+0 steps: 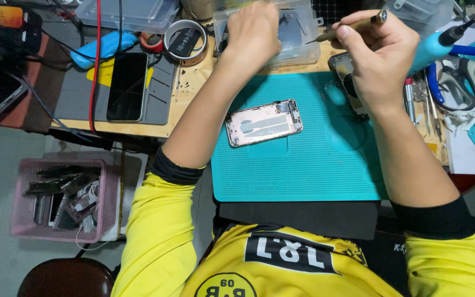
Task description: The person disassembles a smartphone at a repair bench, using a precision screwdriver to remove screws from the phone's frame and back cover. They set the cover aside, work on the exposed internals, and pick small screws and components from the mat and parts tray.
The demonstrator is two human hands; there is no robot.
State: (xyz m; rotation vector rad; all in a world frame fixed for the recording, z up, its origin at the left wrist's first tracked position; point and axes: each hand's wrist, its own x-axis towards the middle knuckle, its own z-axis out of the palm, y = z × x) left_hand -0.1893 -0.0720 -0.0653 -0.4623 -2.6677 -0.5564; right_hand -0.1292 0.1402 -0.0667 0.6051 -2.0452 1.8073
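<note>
A slim screwdriver [347, 27] is pinched between the closed fingers of the right hand [380, 55], its tip pointing left. The left hand [254, 33] is laid over a clear plastic box [298, 38]; its grip cannot be told. An opened phone housing [264, 122] is left untouched on the teal work mat [314, 165], below both hands.

Left hand [253, 33] in clear parts box [303, 38], right hand [377, 55] gripping screwdriver [353, 26]

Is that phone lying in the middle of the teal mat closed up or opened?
Opened. The phone shell lies on the teal mat with no screen, its pinkish inside and metal parts exposed.
</note>
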